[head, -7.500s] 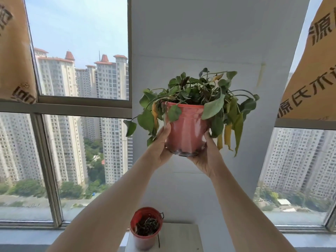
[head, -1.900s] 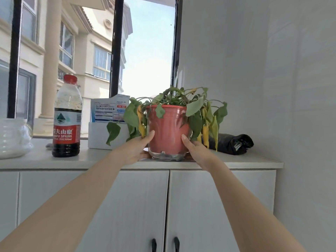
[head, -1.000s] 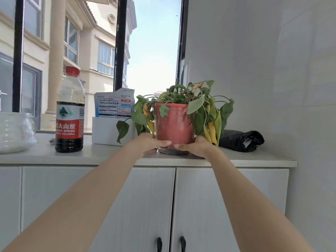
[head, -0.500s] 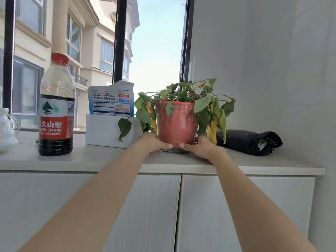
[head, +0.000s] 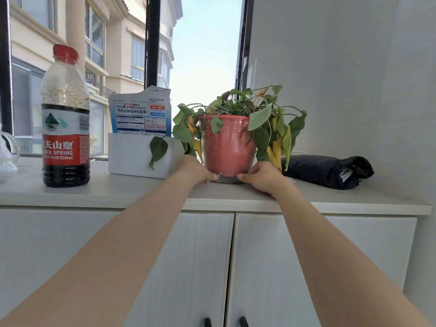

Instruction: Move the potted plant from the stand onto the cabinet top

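The potted plant point(head: 227, 145), a red plastic pot with drooping green and yellow leaves, stands upright on the white cabinet top point(head: 132, 192). My left hand point(head: 197, 172) wraps the pot's base on its left side. My right hand point(head: 262, 177) holds the base on the right, thumb pointing inward at the clear saucer under the pot. Both hands rest on the cabinet surface. The stand is out of view.
A bottle with a red cap and dark liquid point(head: 66, 119) stands at the left. A white box with a blue-printed packet point(head: 141, 142) sits just left of the pot. A rolled black bag point(head: 328, 171) lies to the right, beside the white wall. Cabinet doors point(head: 231, 267) are below.
The pot went from held in the air by the window to standing on the cabinet top. In the last second my hands slid down to its base; the view came closer.
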`<state>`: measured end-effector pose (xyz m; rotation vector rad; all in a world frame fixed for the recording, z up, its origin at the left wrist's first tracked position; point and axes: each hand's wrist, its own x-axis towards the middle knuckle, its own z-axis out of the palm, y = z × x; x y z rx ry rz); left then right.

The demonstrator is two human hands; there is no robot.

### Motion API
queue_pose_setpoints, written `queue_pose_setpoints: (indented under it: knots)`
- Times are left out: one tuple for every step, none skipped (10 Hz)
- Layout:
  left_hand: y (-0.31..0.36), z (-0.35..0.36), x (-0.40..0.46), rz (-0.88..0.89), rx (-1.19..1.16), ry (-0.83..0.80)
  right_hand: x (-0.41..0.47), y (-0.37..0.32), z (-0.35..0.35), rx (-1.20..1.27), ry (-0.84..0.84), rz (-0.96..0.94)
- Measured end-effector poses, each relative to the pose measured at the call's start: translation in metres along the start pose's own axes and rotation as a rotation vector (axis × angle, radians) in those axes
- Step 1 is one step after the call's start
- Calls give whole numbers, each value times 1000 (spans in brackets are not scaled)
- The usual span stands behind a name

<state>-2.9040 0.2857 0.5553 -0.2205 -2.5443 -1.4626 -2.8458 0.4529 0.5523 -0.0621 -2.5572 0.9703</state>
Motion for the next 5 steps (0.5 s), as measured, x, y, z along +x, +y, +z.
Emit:
queue_pose_setpoints:
  knots:
    - [2,-1,-3,25,198,-33,1,1,1,-31,15,-29]
    - [2,0,-4,65,261,-51,2,1,1,-66,-15,-52]
    - [2,0,-11,63,225,-76,-4,-3,0,-139,-95,-57]
    - [2,-4,-20,127,240,-159,-12,-8,-3,-233,-216,-44]
    - [4,-7,-42,194,322,-243,-28,-15,-3,-363,-299,-40]
